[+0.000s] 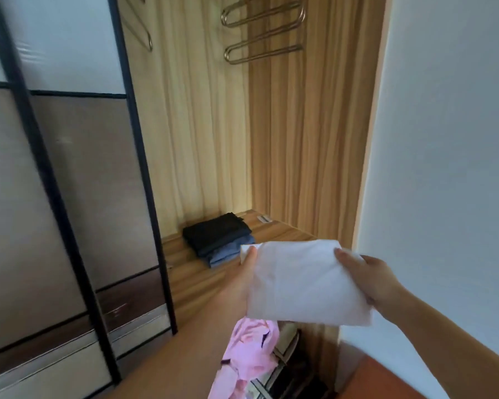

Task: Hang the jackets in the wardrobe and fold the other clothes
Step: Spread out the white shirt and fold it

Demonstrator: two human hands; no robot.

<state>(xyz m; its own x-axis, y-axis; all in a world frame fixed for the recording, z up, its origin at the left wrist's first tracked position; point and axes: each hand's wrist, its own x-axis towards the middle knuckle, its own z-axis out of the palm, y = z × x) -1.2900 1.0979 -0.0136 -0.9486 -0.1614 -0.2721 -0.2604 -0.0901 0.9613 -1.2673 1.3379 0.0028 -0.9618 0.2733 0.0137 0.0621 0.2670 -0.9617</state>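
1. Nearest, a pink garment (pixel 247 361) lies loose and unfolded low in the view, over something dark and striped that I cannot identify; it looks like work not yet done.
2. Above it, both hands carry a folded white cloth (pixel 306 283) in the air. The left hand (pixel 244 279) supports it from beneath with the thumb laid on the top left corner; the right hand (pixel 369 276) grips the right edge, thumb on top, fingers hidden below.
3. Risk: the cloth is soft and held only at two edges, so the near edge could sag and the fold fall open if either grip slackens while it is being set down.
4. Risk: setting it down crookedly could push the stack (pixel 219 239) askew, since its layers already sit slightly offset.
5. Farther in, the wardrobe (pixel 308 139) stands open, its sliding door (pixel 69 182) off to the left. On its shelf (pixel 185 272) sits that stack, dark cloth over blue.
6. Highest, metal hangers (pixel 262 33) hang bare; no jacket shows.
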